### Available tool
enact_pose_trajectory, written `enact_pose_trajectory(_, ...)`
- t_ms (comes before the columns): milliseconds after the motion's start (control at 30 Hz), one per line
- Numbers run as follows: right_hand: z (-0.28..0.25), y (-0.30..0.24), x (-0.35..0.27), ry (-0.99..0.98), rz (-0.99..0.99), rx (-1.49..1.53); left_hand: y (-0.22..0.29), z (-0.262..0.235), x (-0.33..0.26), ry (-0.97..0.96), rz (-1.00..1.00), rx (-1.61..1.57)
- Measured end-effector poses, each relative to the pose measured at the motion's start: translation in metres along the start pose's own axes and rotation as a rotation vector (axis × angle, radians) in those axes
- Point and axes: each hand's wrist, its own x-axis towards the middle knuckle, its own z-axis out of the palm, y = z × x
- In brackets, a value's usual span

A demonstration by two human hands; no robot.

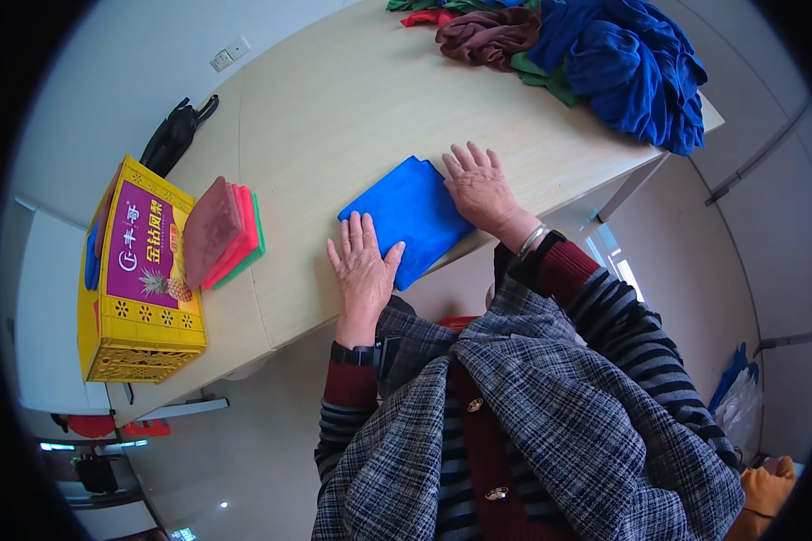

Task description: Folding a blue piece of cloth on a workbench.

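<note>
A blue cloth (406, 212), folded into a flat piece, lies at the near edge of the pale wooden table (325, 135), one corner reaching over the edge. My left hand (364, 270) rests on its left side, palm down with the fingers stretched out. On its right side lies my right hand (484, 191), also flat with fingers spread, the fingertips by the cloth's far right corner. Neither hand grips anything. Left of the cloth, folded cloths in brown (212, 225), red (245, 236) and green (254, 248) lie stacked, leaning against a yellow crate.
The yellow crate (144, 338) with a purple panel stands at the table's left end, cloths inside it. Behind it lies a black bag (179, 135). A loose heap of blue (627, 68), brown (489, 38) and green cloths covers the far right corner. A wall socket (229, 54) is at the back.
</note>
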Motion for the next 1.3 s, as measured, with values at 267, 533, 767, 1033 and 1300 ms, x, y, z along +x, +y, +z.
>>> enact_pose_trajectory(267,-0.019,-0.062,-0.022,0.023,-0.33,0.248,0.03,0.008,-0.021,0.029,0.125,0.05)
enact_pose_trajectory(533,0.003,-0.025,-0.019,0.061,-0.346,0.205,0.031,-0.006,-0.027,0.009,0.149,0.037)
enact_pose_trajectory(767,-0.005,0.008,-0.03,0.027,-0.194,0.35,0.003,-0.016,-0.024,0.018,0.259,-0.006)
enact_pose_trajectory(1033,-0.04,0.009,-0.054,-0.068,-0.511,0.221,-0.004,-0.003,-0.024,0.247,0.48,0.025)
enact_pose_trajectory(1300,-0.028,0.016,-0.069,0.102,-0.418,0.413,0.02,-0.035,-0.034,0.346,0.584,-0.071)
